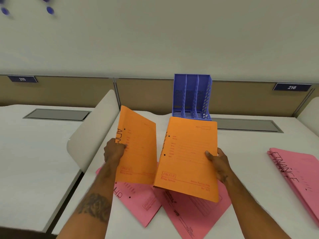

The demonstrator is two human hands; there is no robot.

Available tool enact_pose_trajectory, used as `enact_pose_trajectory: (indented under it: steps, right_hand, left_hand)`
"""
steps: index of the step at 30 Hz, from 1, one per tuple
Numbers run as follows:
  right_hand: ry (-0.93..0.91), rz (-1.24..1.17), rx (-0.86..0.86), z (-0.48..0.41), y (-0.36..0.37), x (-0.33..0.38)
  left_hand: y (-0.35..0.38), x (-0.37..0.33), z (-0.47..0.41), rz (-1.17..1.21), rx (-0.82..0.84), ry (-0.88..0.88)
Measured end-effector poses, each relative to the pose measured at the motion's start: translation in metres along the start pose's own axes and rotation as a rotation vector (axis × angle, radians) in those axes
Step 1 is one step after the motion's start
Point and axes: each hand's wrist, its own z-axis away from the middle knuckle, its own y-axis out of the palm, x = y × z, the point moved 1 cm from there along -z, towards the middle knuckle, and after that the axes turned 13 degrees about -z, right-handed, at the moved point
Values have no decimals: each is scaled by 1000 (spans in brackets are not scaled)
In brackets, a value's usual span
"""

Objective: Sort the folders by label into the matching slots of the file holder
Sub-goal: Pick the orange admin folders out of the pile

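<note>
The left hand (114,150) pinches the left edge of an orange folder (138,152) marked "ADM" and holds it tilted. Just beside it, the right hand (217,164) grips a second orange folder (188,161) at its right edge, thumb on the cover. Under both, pink folders (141,204) lie spread on the white desk (241,152), the blue file holder (192,97) stands upright behind them, and at far right lies a pile of pink folders (296,173) marked FINANCE.

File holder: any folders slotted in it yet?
No, all three slots of the blue file holder stand visibly empty.
</note>
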Motion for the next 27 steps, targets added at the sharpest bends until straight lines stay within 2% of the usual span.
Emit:
enact_pose_trajectory:
  steps: [5, 8, 13, 18, 27]
  right_hand:
    - [-50, 52, -4, -3, 5, 16]
    - [-93, 81, -11, -4, 5, 27]
    - [-111, 97, 2, -5, 10, 37]
    - [-116, 58, 73, 3, 24, 48]
    - [-74, 45, 132, 16, 20, 53]
  left_hand:
    - [-64, -28, -16, 82, -177, 63]
    - [-94, -43, -21, 217, -182, 97]
    - [-93, -67, -9, 450, 72, 158]
    - [-38, -74, 21, 509, 294, 149]
    - [28, -66, 49, 496, 572, 124]
